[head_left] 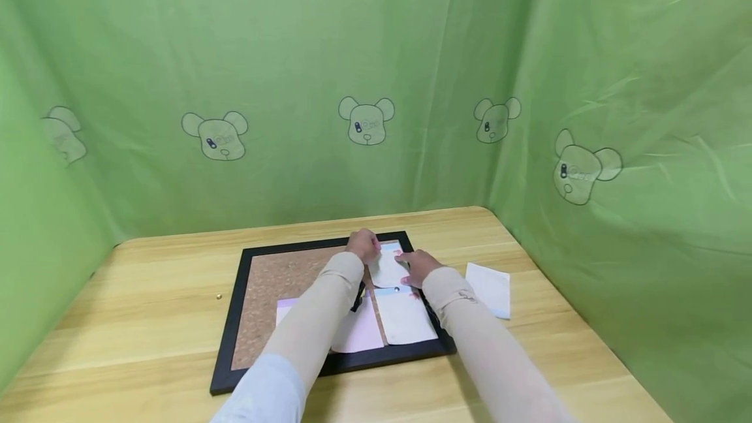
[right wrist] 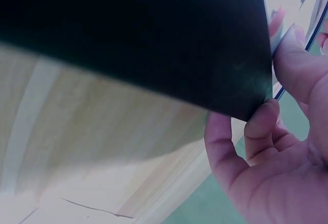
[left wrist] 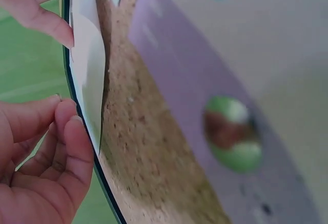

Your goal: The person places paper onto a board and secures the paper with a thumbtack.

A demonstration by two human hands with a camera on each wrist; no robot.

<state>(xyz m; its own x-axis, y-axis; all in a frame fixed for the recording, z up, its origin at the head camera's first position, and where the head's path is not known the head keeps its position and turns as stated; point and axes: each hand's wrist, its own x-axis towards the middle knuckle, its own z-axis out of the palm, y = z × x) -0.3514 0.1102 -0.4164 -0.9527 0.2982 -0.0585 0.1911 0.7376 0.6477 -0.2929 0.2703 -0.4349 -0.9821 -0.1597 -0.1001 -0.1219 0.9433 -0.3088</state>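
Observation:
A cork board (head_left: pixel 276 276) in a black frame (head_left: pixel 235 325) lies on the table. At its top right is a white note (head_left: pixel 388 273) with a blue top strip; its edge curls up in the left wrist view. My left hand (head_left: pixel 364 246) is at the note's upper left, thumb and forefinger pinching a tiny thumbtack, mostly hidden by the fingertips (left wrist: pixel 65 112). My right hand (head_left: pixel 422 267) spans the frame's right edge, with finger and thumb (right wrist: pixel 293 49) pressing on the note and other fingers against the frame's side. Below it sits another white note (head_left: pixel 405 322) with a tack (head_left: pixel 397 290).
Purple-topped notes (head_left: pixel 360 333) lie on the lower board, partly behind the left sleeve; one bears a shiny round tack (left wrist: pixel 233 134). A loose note (head_left: pixel 489 289) lies on the table right of the frame. A small brass tack (head_left: pixel 219 296) rests at left. Green curtains (head_left: pixel 294 83) surround the table.

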